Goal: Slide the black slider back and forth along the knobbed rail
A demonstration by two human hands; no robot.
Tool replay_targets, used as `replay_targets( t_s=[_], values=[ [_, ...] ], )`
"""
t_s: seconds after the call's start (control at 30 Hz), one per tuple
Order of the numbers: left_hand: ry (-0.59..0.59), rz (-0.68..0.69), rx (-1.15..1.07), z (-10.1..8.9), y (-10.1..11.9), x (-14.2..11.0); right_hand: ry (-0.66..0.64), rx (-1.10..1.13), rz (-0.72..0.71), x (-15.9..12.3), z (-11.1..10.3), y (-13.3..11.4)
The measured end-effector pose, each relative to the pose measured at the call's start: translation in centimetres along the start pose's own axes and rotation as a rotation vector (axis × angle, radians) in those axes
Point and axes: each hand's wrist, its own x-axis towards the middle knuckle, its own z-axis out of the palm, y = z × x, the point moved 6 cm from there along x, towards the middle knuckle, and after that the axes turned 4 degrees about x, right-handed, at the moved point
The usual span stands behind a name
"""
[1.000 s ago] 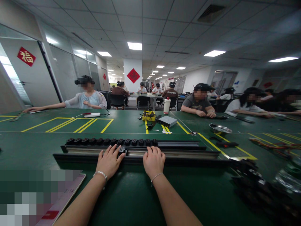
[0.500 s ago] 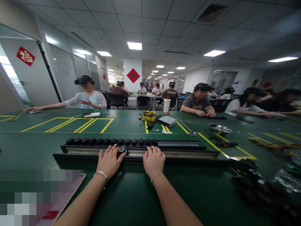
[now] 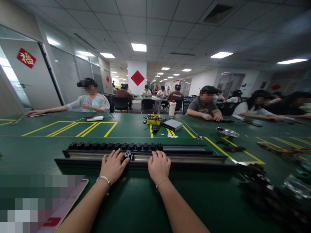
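A long black power track (image 3: 189, 159) with a bare metal channel lies across the table in front of me. One round-faced black socket module (image 3: 127, 156) sits in that channel. My left hand (image 3: 113, 166) is closed on it, thumb at the near side and fingers over the far side. To the right, my right hand (image 3: 159, 165) grips the same track, its fingers curled over the top; the thumb is mostly hidden. Just behind lies a second black track (image 3: 187, 149), carrying a row of several black socket modules (image 3: 110, 146) along its left and middle stretch.
A pile of dark parts (image 3: 264, 191) and a clear water bottle (image 3: 298, 181) are at the right. A phone (image 3: 68, 202) lies front left. Farther back stand a metal bowl (image 3: 227, 132), grey box (image 3: 172, 125), yellow holder with cables (image 3: 153, 119) and white bottle (image 3: 172, 109). Co-workers sit beyond.
The socket module at my left hand has turned and shifted slightly right in the channel. My right hand stays put. The co-worker at the left has lowered a raised hand.
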Motion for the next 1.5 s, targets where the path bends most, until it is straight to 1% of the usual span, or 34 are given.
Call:
replay_targets(
  t_s=[0.37, 0.83, 1.13, 1.5],
  values=[
    [-0.028, -0.008, -0.028, -0.09, -0.01, 0.02, -0.014, -0.017, 0.001, 0.04, -0.04, -0.04],
    [-0.026, -0.005, -0.010, -0.26, 0.09, -0.04, -0.004, -0.030, -0.006, -0.01, 0.04, -0.05],
    [-0.028, -0.004, -0.023, -0.33, 0.13, -0.07, 0.008, 0.019, 0.000, -0.01, 0.06, 0.00],
    [-0.034, 0.000, -0.035, -0.40, 0.17, -0.08, -0.004, 0.013, -0.001, -0.03, -0.11, 0.00]
  ],
)
